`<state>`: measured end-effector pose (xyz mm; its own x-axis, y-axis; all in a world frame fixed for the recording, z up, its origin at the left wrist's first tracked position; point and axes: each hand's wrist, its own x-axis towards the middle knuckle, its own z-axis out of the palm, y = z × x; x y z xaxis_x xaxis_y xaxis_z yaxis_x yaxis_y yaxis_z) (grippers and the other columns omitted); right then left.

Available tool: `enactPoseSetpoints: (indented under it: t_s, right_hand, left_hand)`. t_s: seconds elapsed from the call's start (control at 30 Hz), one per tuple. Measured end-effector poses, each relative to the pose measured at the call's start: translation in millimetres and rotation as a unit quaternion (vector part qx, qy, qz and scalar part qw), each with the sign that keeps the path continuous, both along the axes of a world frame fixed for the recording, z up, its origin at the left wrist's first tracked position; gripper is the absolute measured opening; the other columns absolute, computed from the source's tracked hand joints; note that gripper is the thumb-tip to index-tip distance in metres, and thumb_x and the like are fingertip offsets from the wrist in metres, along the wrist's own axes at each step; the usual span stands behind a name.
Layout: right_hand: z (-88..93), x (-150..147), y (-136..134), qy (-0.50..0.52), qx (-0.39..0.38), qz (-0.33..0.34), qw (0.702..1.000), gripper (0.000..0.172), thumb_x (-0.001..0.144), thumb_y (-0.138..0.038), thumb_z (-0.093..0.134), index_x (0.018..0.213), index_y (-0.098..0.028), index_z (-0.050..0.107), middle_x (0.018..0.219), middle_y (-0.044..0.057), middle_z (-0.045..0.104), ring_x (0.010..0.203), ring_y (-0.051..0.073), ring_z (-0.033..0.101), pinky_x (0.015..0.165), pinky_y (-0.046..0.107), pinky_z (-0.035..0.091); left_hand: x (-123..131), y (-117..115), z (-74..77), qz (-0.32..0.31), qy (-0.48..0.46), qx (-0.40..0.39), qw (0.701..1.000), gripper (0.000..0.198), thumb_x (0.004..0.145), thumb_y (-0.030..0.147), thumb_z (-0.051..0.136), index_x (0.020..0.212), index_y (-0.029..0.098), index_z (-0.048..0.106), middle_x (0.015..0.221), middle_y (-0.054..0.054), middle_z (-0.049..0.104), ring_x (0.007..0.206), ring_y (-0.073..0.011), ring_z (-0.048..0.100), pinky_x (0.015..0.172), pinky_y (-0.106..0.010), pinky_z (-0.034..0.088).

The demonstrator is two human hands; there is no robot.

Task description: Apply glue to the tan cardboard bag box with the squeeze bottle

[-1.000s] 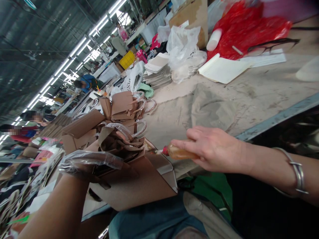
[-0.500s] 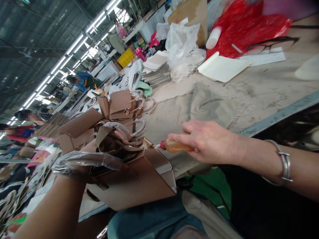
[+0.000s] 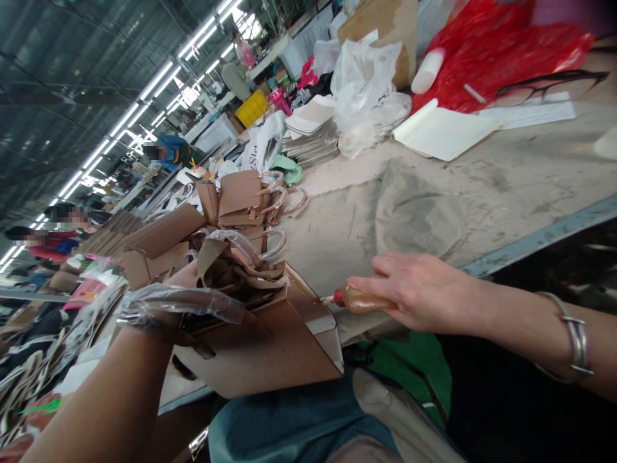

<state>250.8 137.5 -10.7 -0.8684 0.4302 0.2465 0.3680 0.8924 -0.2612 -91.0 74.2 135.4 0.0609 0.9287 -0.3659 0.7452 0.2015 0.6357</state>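
Observation:
My left hand, in a thin clear plastic glove, grips the top of a brown leather handbag that rests at the near table edge over my lap. My right hand is closed round a small amber glue bottle with a red nozzle. The nozzle tip touches the bag's folded side panel. A silver bangle sits on my right wrist. Behind the bag lie several more brown bags with plastic-wrapped handles.
The worn grey table top carries a stack of pale cards, white plastic bags, a red plastic bag, glasses and white paper. Other people work at benches far left.
My right hand with the glue bottle slid left to the bag's edge, then back right and a little lower. My left hand keeps its hold on the bag.

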Motion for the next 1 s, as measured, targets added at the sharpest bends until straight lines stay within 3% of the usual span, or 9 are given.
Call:
enactPoseSetpoints:
  t_s: [0.1, 0.17, 0.27, 0.37, 0.57, 0.77, 0.87, 1.0]
  right_hand:
    - [1.3, 3, -1, 0.02, 0.01, 0.001, 1.0, 0.055, 0.078, -0.015, 0.064, 0.129, -0.033, 0.057, 0.083, 0.001, 0.05, 0.074, 0.018, 0.051, 0.064, 0.029, 0.029]
    - [4.9, 3, 1, 0.037, 0.02, -0.004, 0.999, 0.059, 0.077, -0.017, 0.064, 0.133, -0.032, 0.055, 0.084, 0.002, 0.051, 0.076, 0.019, 0.05, 0.065, 0.029, 0.031]
    - [8.8, 0, 4, 0.052, 0.034, -0.016, 0.998, 0.061, 0.077, -0.019, 0.065, 0.136, -0.029, 0.055, 0.086, 0.004, 0.052, 0.077, 0.02, 0.05, 0.067, 0.03, 0.032]
    - [4.3, -1, 3, 0.037, 0.029, -0.022, 0.999, 0.057, 0.077, -0.019, 0.065, 0.133, -0.03, 0.057, 0.085, 0.003, 0.051, 0.076, 0.019, 0.05, 0.067, 0.029, 0.032]
    - [-16.4, 5, -8, -0.009, -0.011, -0.004, 1.0, 0.053, 0.078, -0.015, 0.063, 0.128, -0.031, 0.058, 0.086, 0.002, 0.052, 0.077, 0.019, 0.052, 0.065, 0.029, 0.032]
    - [-2.2, 4, 1, 0.03, -0.012, -0.016, 0.999, 0.059, 0.078, -0.018, 0.063, 0.136, -0.029, 0.055, 0.087, 0.004, 0.052, 0.078, 0.02, 0.051, 0.067, 0.03, 0.035]
    - [1.8, 1, 6, 0.05, 0.0, -0.025, 0.998, 0.059, 0.077, -0.019, 0.065, 0.135, -0.029, 0.057, 0.087, 0.004, 0.052, 0.076, 0.019, 0.05, 0.067, 0.029, 0.035]
    - [-8.1, 3, 1, 0.03, -0.009, -0.02, 0.999, 0.056, 0.078, -0.017, 0.064, 0.132, -0.029, 0.059, 0.086, 0.003, 0.052, 0.076, 0.018, 0.051, 0.067, 0.029, 0.034]
  left_hand:
    - [4, 0, 1.2, 0.033, -0.071, -0.01, 0.997, 0.047, 0.055, 0.011, 0.075, 0.097, 0.023, 0.058, 0.11, 0.002, 0.069, 0.105, -0.0265, 0.068, 0.092, -0.038, 0.056]
    - [4, -1, 2.0, 0.049, -0.068, -0.015, 0.996, 0.05, 0.055, 0.009, 0.074, 0.1, 0.023, 0.059, 0.109, 0.003, 0.07, 0.106, -0.0275, 0.068, 0.093, -0.04, 0.056]
    - [5, 0, 2.8, 0.07, -0.081, -0.046, 0.993, 0.049, 0.057, 0.01, 0.076, 0.101, 0.024, 0.059, 0.105, 0.003, 0.071, 0.105, -0.0297, 0.068, 0.094, -0.043, 0.056]
    - [8, 1, 3.4, 0.059, -0.113, -0.037, 0.991, 0.049, 0.055, 0.006, 0.079, 0.097, 0.023, 0.061, 0.106, 0.005, 0.07, 0.107, -0.0278, 0.067, 0.096, -0.038, 0.055]
    - [5, 1, 0.9, 0.069, -0.096, -0.029, 0.993, 0.05, 0.053, 0.005, 0.083, 0.095, 0.022, 0.063, 0.105, 0.007, 0.068, 0.11, -0.0244, 0.065, 0.097, -0.032, 0.051]
    - [-1, 1, -2.1, 0.045, -0.048, -0.014, 0.998, 0.046, 0.055, 0.016, 0.078, 0.099, 0.023, 0.063, 0.111, 0.001, 0.069, 0.106, -0.0288, 0.066, 0.086, -0.036, 0.056]
    - [0, 2, -2.1, 0.039, -0.058, -0.001, 0.998, 0.044, 0.056, 0.014, 0.078, 0.096, 0.023, 0.062, 0.109, 0.002, 0.069, 0.106, -0.0271, 0.066, 0.092, -0.034, 0.054]
    - [-1, 3, -2.9, 0.061, -0.069, -0.021, 0.996, 0.055, 0.052, 0.011, 0.082, 0.101, 0.019, 0.06, 0.109, 0.001, 0.068, 0.111, -0.0288, 0.064, 0.099, -0.036, 0.051]
